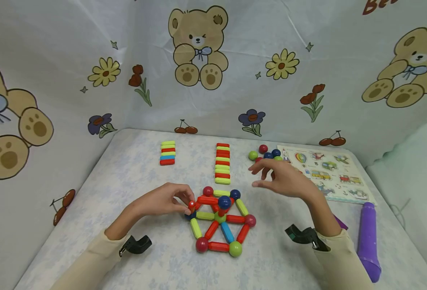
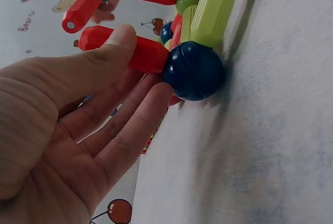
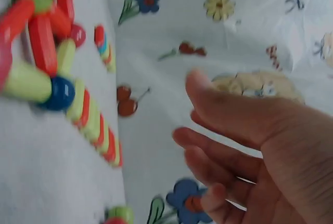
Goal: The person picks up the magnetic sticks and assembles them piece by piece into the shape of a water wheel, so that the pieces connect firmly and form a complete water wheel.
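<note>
You are adding a rod to the magnetic rod-and-ball frame (image 1: pixel 220 219), and by my reading this is the seating step. Your left hand (image 1: pixel 162 200) is pinching a red rod (image 2: pixel 125 50) between thumb and fingers, its far end meeting the dark blue ball (image 2: pixel 194 71) at the frame's near-left corner; the next move probably calls for angling the rod's free end upward toward the raised centre. Your right hand (image 1: pixel 283 177) is hovering empty, fingers loosely spread, just short of the loose balls (image 1: pixel 265 154) beyond its fingertips, with the puzzle board (image 1: pixel 329 173) to its right.
</note>
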### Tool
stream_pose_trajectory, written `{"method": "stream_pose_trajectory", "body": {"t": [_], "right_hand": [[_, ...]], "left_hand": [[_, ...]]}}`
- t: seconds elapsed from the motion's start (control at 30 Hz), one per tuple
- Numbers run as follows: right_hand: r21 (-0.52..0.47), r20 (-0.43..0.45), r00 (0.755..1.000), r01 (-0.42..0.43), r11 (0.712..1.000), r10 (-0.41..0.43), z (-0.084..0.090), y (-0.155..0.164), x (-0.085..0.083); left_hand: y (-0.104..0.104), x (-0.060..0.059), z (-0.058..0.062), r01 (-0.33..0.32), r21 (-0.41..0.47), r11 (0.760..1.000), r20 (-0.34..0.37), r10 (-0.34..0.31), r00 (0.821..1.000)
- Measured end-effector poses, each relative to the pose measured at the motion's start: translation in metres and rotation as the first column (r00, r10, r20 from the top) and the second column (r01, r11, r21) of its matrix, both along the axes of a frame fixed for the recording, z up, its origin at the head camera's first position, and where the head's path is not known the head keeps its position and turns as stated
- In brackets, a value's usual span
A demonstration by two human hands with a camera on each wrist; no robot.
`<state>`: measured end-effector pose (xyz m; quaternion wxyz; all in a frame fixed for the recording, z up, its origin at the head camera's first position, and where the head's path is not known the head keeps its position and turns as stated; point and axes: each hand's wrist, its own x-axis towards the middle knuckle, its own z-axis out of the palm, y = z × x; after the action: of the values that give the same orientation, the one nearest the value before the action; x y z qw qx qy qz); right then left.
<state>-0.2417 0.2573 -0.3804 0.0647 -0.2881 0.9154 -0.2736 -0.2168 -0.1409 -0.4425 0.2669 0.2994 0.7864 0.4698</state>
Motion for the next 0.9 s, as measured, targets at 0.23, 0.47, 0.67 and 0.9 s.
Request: {"method": "stream_pose_trajectory", "body": {"t": [0.23, 0.47, 0.67, 0.9], "right_hand": [[0.053, -0.051, 0.984, 0.172, 0.984, -0.169, -0.022, 0.026, -0.054], [0.105, -0.008, 0.969, 0.248, 0.963, -0.249, -0.065, 0.029, -0.087], [0.174, -0.019, 0.953, 0.3, 0.938, -0.301, -0.074, 0.019, -0.085], [0.186, -0.064, 0.952, 0.305, 0.934, -0.298, -0.057, 0.005, -0.073]], "left_hand": [[-0.001, -0.002, -0.001, 0.008, -0.011, 1.0, -0.01, -0.008, 1.0], [-0.002, -0.002, -0.003, 0.02, -0.025, 0.999, -0.013, -0.021, 1.0], [-0.003, -0.002, -0.004, 0.028, -0.027, 0.999, -0.024, -0.029, 0.999], [-0.003, -0.004, -0.004, 0.022, -0.029, 0.999, -0.013, -0.022, 1.0]]}}
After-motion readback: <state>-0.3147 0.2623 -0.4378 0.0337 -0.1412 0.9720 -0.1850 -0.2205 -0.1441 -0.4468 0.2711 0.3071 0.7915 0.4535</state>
